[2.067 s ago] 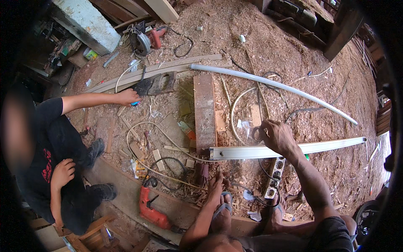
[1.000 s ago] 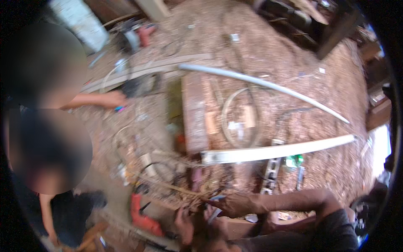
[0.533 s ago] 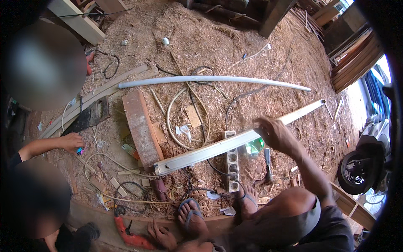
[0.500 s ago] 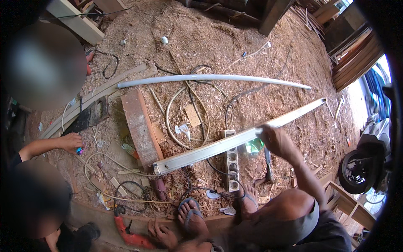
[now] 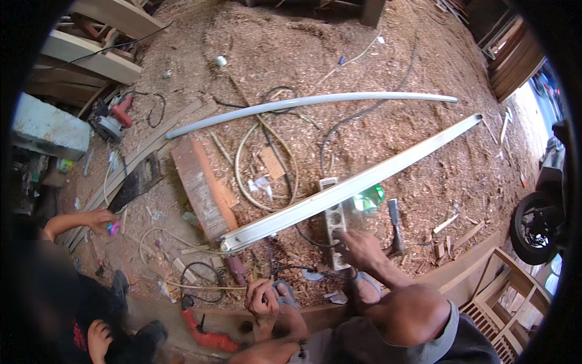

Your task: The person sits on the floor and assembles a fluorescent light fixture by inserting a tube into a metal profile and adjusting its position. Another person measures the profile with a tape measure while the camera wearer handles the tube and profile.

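A long white light fitting [image 5: 388,164] lies slanted on the shavings, its near end by a wooden block [image 5: 200,188] and its middle across a white power strip [image 5: 335,227]. My right hand [image 5: 364,250] is over the strip's near part, below the fitting; motion blurs its fingers. My left hand [image 5: 262,300] is raised in front of my left foot with fingers curled; what they hold, if anything, is hidden. A long whitish tube [image 5: 303,104] lies beyond the fitting. Left of my left hand rests a red power drill [image 5: 206,332].
A co-worker's hand [image 5: 103,222] at the left holds a small colourful object near a handsaw [image 5: 133,182]. A hammer-like tool [image 5: 395,224] and crumpled green plastic [image 5: 368,198] lie right of the strip. Cables loop across the shavings. A circular saw [image 5: 112,118] sits far left, a wooden frame [image 5: 500,285] right.
My right hand has left the fitting and moved down and left to the power strip. My left hand has risen from beside the drill, its fingers now curled. The view has shifted.
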### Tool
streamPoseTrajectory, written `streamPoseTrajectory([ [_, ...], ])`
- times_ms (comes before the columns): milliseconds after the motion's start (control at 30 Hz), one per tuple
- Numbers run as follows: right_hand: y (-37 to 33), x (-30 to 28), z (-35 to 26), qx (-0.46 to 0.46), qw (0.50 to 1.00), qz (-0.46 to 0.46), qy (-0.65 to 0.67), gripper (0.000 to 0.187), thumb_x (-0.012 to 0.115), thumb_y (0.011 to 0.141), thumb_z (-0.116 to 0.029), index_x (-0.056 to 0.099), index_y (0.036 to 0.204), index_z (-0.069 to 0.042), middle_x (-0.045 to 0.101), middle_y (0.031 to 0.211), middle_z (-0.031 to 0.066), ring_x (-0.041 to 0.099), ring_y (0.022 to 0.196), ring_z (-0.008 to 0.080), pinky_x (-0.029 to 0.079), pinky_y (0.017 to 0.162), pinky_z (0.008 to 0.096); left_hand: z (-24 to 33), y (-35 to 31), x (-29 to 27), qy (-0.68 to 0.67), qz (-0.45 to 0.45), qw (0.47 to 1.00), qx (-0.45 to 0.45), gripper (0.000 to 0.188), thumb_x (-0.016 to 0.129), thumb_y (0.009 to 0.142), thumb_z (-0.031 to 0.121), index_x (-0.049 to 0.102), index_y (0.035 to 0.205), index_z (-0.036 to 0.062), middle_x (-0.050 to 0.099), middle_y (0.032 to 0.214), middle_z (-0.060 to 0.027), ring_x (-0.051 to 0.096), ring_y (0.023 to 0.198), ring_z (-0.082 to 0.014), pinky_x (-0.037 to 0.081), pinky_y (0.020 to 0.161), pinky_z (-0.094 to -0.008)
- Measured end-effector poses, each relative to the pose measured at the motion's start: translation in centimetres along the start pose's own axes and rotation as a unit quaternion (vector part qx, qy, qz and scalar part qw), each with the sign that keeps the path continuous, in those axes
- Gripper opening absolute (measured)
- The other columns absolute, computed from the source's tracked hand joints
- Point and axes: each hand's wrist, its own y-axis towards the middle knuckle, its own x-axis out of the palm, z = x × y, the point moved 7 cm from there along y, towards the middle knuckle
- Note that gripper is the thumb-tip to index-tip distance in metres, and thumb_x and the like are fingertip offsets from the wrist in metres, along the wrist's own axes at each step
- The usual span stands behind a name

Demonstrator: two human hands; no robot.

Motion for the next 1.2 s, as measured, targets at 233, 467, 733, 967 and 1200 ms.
streamPoseTrajectory([
  [233,1.0,1.7,0.3,-0.015,0.999,-0.029,-0.002,0.017,0.056,0.087,-0.010,0.056,0.103,-0.004,0.062,0.084,0.0159,0.066,0.071,0.0343,0.055,0.061,0.0451,0.7,-2.2,0.6,0.020,-0.003,1.000,0.016,0.024,0.054,0.092,0.018,0.069,0.108,0.0079,0.066,0.102,-0.0081,0.060,0.096,-0.0299,0.046,0.082,-0.0415],
  [467,1.3,2.0,-0.3,-0.010,1.000,0.003,0.008,0.020,0.058,0.083,-0.006,0.053,0.102,-0.005,0.058,0.086,0.0169,0.063,0.076,0.0371,0.053,0.062,0.0460,0.6,-1.9,-0.5,0.009,0.000,1.000,0.026,0.023,0.055,0.090,0.018,0.070,0.105,0.0099,0.066,0.101,-0.0068,0.059,0.096,-0.0296,0.045,0.081,-0.0419],
  [733,2.9,1.3,0.4,-0.021,0.998,0.058,-0.018,0.019,0.059,0.083,-0.007,0.056,0.102,-0.005,0.060,0.090,0.0156,0.062,0.084,0.0355,0.053,0.069,0.0446,0.7,-1.4,-1.2,-0.021,0.005,0.999,0.025,0.021,0.057,0.088,0.018,0.071,0.102,0.0122,0.067,0.101,-0.0052,0.059,0.095,-0.0294,0.044,0.079,-0.0423],
  [967,3.0,1.0,1.3,0.024,0.999,-0.022,0.007,0.020,0.058,0.086,-0.014,0.055,0.105,-0.006,0.062,0.095,0.0188,0.064,0.083,0.0403,0.054,0.069,0.0494,1.7,-1.4,-0.4,-0.050,0.024,0.998,0.028,0.020,0.058,0.086,0.018,0.072,0.100,0.0141,0.068,0.100,-0.0039,0.059,0.094,-0.0291,0.044,0.078,-0.0426],
  [1200,4.0,-8.2,-3.4,0.065,0.968,-0.214,0.113,0.044,0.070,0.090,-0.032,0.061,0.129,-0.011,0.071,0.105,0.0166,0.071,0.091,0.0295,0.057,0.078,0.0427,2.3,-3.1,0.8,-0.081,0.032,0.995,0.042,0.020,0.059,0.084,0.018,0.073,0.097,0.0161,0.069,0.100,-0.0025,0.059,0.094,-0.0289,0.043,0.077,-0.0430],
])
